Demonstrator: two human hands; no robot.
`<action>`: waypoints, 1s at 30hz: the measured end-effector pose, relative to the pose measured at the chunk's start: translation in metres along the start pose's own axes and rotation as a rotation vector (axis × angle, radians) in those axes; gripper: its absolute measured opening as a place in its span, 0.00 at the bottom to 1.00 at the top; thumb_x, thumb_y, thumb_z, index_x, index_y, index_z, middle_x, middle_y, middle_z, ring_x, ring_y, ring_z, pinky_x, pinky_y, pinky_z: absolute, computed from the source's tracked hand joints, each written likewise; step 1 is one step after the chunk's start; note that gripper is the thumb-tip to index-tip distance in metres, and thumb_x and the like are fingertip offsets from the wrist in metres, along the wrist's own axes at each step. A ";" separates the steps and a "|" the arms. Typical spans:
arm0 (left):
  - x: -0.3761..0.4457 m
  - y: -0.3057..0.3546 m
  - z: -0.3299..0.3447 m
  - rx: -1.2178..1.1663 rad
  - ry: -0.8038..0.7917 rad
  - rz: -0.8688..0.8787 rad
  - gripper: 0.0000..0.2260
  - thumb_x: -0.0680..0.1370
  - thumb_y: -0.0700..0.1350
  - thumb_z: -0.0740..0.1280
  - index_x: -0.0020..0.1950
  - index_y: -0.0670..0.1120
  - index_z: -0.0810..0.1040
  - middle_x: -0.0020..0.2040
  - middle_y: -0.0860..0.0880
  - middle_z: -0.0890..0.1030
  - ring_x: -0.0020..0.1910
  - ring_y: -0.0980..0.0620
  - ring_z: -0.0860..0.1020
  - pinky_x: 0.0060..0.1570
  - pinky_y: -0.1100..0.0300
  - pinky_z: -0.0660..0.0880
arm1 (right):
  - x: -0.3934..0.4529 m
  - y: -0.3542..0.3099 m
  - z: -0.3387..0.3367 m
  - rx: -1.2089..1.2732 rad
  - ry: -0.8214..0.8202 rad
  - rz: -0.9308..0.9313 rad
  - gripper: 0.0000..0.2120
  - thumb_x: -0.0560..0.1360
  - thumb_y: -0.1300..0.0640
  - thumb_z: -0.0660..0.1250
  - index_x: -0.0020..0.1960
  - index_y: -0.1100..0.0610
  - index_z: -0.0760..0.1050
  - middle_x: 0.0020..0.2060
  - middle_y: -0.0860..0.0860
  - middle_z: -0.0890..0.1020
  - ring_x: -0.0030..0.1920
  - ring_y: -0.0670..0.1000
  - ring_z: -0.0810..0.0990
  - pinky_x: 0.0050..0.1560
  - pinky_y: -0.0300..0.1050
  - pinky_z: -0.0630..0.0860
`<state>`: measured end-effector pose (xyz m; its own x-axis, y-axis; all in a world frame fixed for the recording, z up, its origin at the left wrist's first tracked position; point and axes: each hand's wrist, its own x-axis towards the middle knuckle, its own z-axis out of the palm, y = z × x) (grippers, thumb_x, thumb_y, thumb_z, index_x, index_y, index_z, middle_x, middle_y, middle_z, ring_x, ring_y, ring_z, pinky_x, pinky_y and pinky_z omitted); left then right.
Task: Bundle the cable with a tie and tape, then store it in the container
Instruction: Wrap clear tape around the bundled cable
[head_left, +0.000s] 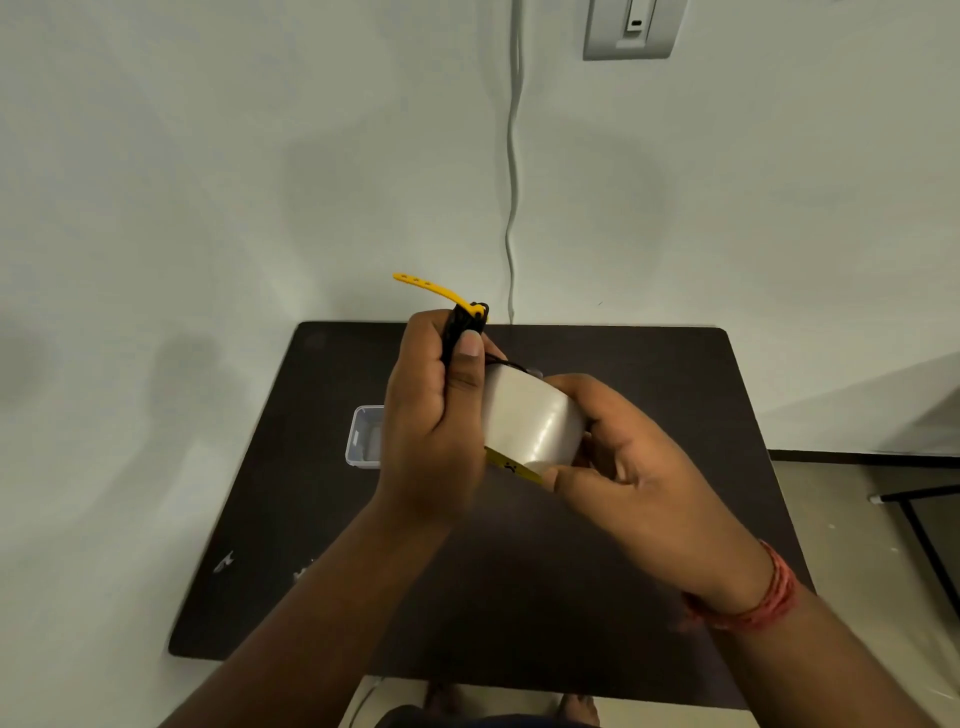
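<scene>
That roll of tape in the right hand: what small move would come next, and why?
Probably peel the tape's free end and bring it to the cable. The left hand already holds the black cable bundled with the yellow tie, and the right hand holds the tape roll against it.

Both arms come up from the bottom of the frame and meet in the middle. The left hand (434, 415) is a little higher, with its back facing us. Its fingers are curled tight around the cable (460, 325), and the thumb points up along it. The right hand (631, 467) sits just beside it, lower and to the right. Its fingers and thumb wrap around the tape roll (532, 421). The 2 hands are almost touching. A red thread band (769, 597) goes around the right wrist.
</scene>
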<state>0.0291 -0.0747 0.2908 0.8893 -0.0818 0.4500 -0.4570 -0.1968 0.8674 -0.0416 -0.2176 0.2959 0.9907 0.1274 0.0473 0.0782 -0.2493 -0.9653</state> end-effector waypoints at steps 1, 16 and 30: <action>0.000 -0.001 0.000 -0.002 -0.003 0.005 0.08 0.81 0.44 0.57 0.45 0.56 0.70 0.39 0.54 0.78 0.39 0.55 0.77 0.41 0.59 0.75 | 0.000 0.000 0.000 -0.015 -0.004 0.000 0.21 0.71 0.52 0.67 0.63 0.42 0.69 0.52 0.39 0.78 0.52 0.44 0.79 0.45 0.37 0.77; -0.005 -0.004 0.001 0.024 0.002 0.001 0.09 0.81 0.42 0.56 0.46 0.55 0.70 0.42 0.49 0.79 0.41 0.53 0.77 0.43 0.57 0.75 | 0.000 -0.002 0.009 -0.343 0.048 -0.074 0.23 0.70 0.58 0.64 0.64 0.48 0.67 0.47 0.37 0.73 0.47 0.36 0.73 0.42 0.26 0.70; -0.001 -0.005 0.003 -0.002 0.018 -0.024 0.09 0.81 0.42 0.56 0.45 0.54 0.70 0.40 0.53 0.78 0.39 0.59 0.76 0.41 0.65 0.73 | 0.000 0.002 0.003 -0.193 0.018 -0.071 0.26 0.71 0.58 0.66 0.67 0.46 0.68 0.52 0.42 0.76 0.51 0.47 0.78 0.44 0.34 0.75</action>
<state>0.0308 -0.0763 0.2850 0.8995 -0.0591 0.4329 -0.4357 -0.1963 0.8784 -0.0414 -0.2152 0.2937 0.9836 0.1348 0.1200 0.1664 -0.4200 -0.8921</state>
